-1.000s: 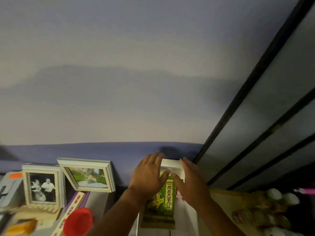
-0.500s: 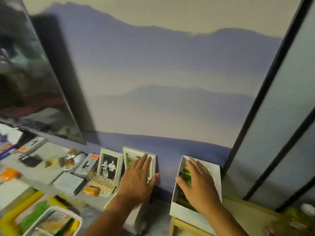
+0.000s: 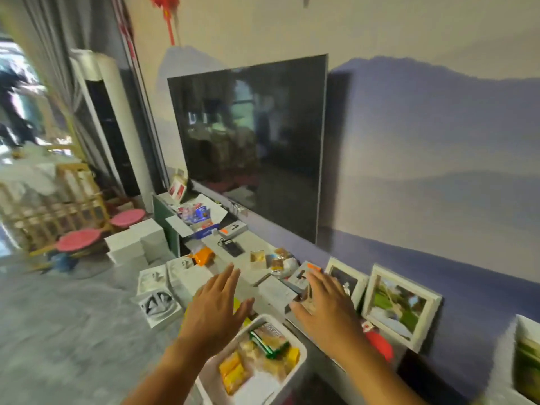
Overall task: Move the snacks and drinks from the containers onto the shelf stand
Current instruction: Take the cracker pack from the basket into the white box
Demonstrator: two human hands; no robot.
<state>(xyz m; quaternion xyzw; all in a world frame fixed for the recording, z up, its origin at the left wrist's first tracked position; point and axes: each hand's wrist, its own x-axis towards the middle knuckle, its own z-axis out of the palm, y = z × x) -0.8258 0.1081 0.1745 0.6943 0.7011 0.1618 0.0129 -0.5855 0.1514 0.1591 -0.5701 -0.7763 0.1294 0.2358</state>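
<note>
A white container (image 3: 301,350) sits low in the middle, filled with snack packets: yellow ones, pale ones and a green-edged pack (image 3: 268,343). My left hand (image 3: 217,309) hovers open just above its left rim, fingers spread, holding nothing. My right hand (image 3: 325,306) is open too, above and to the right of the container, over the low grey cabinet (image 3: 251,244). At the far right edge a white box (image 3: 526,363) with green packs shows partly.
A dark TV (image 3: 251,141) hangs on the wall above the cabinet. Picture frames (image 3: 400,305), small boxes, an orange packet (image 3: 203,255) and an open box of items (image 3: 198,217) crowd the cabinet top. White cartons (image 3: 157,296) and pink stools (image 3: 79,239) stand on the floor at left.
The view has swung left from the white box on the shelf toward the TV cabinet. Both hands left the green-pack box and now hover open over the white snack container.
</note>
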